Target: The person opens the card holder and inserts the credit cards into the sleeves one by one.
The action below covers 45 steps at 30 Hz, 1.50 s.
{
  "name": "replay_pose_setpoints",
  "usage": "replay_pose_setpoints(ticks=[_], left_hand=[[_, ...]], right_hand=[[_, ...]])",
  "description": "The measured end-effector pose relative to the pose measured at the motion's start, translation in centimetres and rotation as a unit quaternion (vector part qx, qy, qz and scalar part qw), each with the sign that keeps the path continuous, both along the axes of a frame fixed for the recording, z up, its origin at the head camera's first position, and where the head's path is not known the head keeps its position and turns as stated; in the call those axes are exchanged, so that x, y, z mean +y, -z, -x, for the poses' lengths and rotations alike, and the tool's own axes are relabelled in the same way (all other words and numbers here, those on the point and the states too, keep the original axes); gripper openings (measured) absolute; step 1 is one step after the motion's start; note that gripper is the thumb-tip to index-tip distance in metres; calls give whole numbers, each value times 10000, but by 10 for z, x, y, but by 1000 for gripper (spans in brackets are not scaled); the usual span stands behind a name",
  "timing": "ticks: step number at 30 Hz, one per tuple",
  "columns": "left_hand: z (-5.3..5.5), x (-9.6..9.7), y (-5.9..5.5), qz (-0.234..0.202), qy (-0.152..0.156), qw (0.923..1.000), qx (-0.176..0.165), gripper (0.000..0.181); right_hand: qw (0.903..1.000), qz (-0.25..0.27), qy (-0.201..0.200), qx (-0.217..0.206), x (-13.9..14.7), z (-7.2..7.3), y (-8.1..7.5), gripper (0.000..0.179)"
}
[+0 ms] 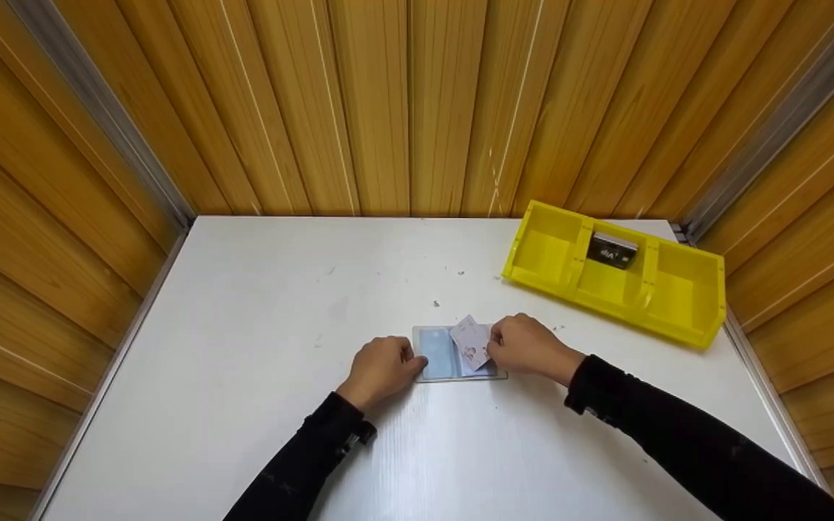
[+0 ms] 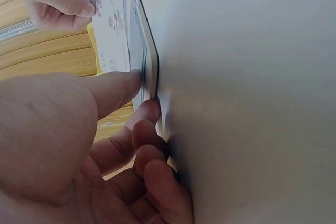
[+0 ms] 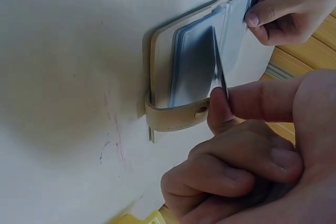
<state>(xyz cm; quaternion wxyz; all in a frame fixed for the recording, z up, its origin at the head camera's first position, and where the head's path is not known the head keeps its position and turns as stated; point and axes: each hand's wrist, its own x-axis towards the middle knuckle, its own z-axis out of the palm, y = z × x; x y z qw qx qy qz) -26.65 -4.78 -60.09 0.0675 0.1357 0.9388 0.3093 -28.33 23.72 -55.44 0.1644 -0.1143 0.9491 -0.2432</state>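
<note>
A card holder [image 1: 437, 354] with clear plastic sleeves lies open on the white table, and a beige strap [image 3: 176, 117] with a metal snap shows at its side in the right wrist view. My left hand [image 1: 382, 370] pinches the holder's left edge between thumb and forefinger. Between thumb and forefinger my right hand [image 1: 529, 346] holds a pale printed card [image 1: 470, 343], tilted above the right-hand sleeves. The letters VIP show on this card [image 2: 111, 35] in the left wrist view. In the right wrist view the card appears nearly edge-on.
At the back right stands a yellow bin [image 1: 609, 304] with three compartments. Its middle compartment holds dark cards [image 1: 612, 250] marked VIP. Wood-patterned walls [image 1: 373, 108] enclose the white table [image 1: 258, 304] at the back and sides. Small dark specks are scattered on the tabletop.
</note>
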Motion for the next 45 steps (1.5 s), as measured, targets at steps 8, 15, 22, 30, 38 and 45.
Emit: replay_pose_setpoints(ticks=[8, 15, 22, 30, 38, 45], left_hand=[[-2, 0, 0, -127, -8, 9999, 9, 32], [-1, -1, -1, -137, 13, 9999, 34, 31], [-1, 0, -1, -97, 20, 10000, 2, 30], [-1, 0, -1, -107, -4, 9999, -115, 32], [-1, 0, -2, -100, 8, 9999, -40, 33], [-1, 1, -1, -98, -8, 9999, -63, 32]], right_hand=[[9997, -35, 86, -244, -7, -1, 1, 25], [9994, -44, 60, -343, -11, -1, 2, 30], [9982, -35, 131, -576, -12, 0, 3, 28], [9987, -22, -102, -490, -12, -1, 2, 29], [9985, -75, -63, -542, -17, 0, 4, 32], [9990, -45, -111, -440, -24, 0, 8, 35]])
